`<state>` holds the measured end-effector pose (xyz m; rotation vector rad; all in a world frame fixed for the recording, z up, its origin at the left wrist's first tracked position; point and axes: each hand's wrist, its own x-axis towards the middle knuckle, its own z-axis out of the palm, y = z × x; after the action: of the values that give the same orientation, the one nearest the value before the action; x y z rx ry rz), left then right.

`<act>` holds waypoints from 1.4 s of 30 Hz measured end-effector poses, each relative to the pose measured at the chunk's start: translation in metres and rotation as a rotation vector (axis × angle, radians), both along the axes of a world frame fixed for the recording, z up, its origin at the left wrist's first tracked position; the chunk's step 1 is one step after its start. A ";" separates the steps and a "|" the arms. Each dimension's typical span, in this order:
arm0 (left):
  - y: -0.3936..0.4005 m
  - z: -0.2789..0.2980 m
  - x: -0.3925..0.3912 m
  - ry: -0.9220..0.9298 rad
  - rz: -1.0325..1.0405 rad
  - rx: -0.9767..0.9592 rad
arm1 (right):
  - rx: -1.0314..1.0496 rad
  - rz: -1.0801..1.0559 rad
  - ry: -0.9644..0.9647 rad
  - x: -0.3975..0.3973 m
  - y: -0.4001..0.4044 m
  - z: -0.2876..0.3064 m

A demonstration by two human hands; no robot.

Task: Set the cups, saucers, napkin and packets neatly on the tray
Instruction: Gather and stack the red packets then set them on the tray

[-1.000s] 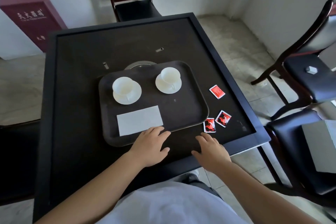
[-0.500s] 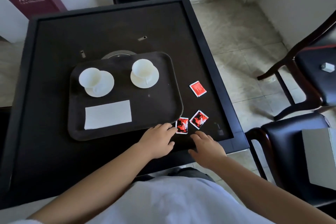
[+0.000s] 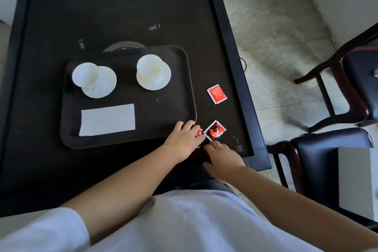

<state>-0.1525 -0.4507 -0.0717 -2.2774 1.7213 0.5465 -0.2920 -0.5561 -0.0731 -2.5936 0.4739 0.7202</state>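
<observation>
A dark tray [image 3: 163, 112] lies on the black table. At its back stand two white cups, the left cup [image 3: 84, 73] and the right cup [image 3: 149, 65], each on a white saucer [image 3: 103, 88] [image 3: 162, 81]. A white napkin [image 3: 107, 119] lies flat at the tray's front left. Three packets lie on the table to the right of the tray: a red packet [image 3: 216, 93], a red-and-black packet [image 3: 214, 130], and a third packet [image 3: 199, 132] mostly hidden under my left hand [image 3: 184, 141], whose fingers curl onto it. My right hand [image 3: 223, 157] rests just below the red-and-black packet, fingers apart, holding nothing.
The table's [image 3: 114, 16] raised right rim [image 3: 243, 92] runs close to the packets. A round metal insert [image 3: 123, 46] shows behind the tray. Dark chairs [image 3: 347, 80] stand on the tiled floor at the right, and the nearer chair holds a grey box [image 3: 358, 180].
My left hand has moved right from the tray's front edge onto the nearest packet and now covers it. My right hand has crept toward the red-and-black packet. The view has tilted downward.
</observation>
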 end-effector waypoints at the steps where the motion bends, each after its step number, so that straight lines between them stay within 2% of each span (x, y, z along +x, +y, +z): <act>1: 0.001 -0.002 0.000 0.007 0.008 -0.022 | 0.001 0.001 -0.004 0.001 -0.001 0.000; 5: 0.011 -0.011 0.002 0.031 -0.020 -0.146 | 0.034 -0.054 -0.008 0.004 -0.004 -0.002; 8: 0.016 -0.012 0.000 0.176 0.036 -0.282 | 0.183 -0.238 -0.050 0.010 -0.001 -0.002; 12: 0.019 -0.002 -0.011 0.568 0.449 -0.358 | 0.440 -0.575 -0.159 0.020 0.000 0.000; 18: 0.036 0.019 -0.011 0.906 1.093 -0.451 | 0.623 -0.727 -0.244 0.034 0.003 0.007; 22: 0.054 0.028 -0.010 1.111 1.302 -0.439 | 0.687 -0.739 -0.242 0.044 0.011 0.012; 26: 0.069 0.034 -0.012 1.300 1.434 -0.528 | 0.842 -0.801 -0.270 0.049 0.020 0.017; 28: 0.074 0.036 -0.012 1.317 1.476 -0.578 | 0.892 -0.834 -0.283 0.052 0.023 0.019; 31: 0.079 0.037 -0.011 1.247 1.516 -0.623 | 0.932 -0.859 -0.304 0.057 0.026 0.023; 35: 0.082 0.036 -0.008 1.184 1.547 -0.665 | 0.909 -0.858 -0.314 0.064 0.028 0.027; 42: 0.080 0.033 -0.003 1.233 1.530 -0.650 | 0.838 -0.779 -0.285 0.071 0.023 0.030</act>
<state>-0.1553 -0.3709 -0.0385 -3.7491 -0.4433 2.1715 -0.2209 -0.5335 -0.0429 -1.5070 0.8016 0.1864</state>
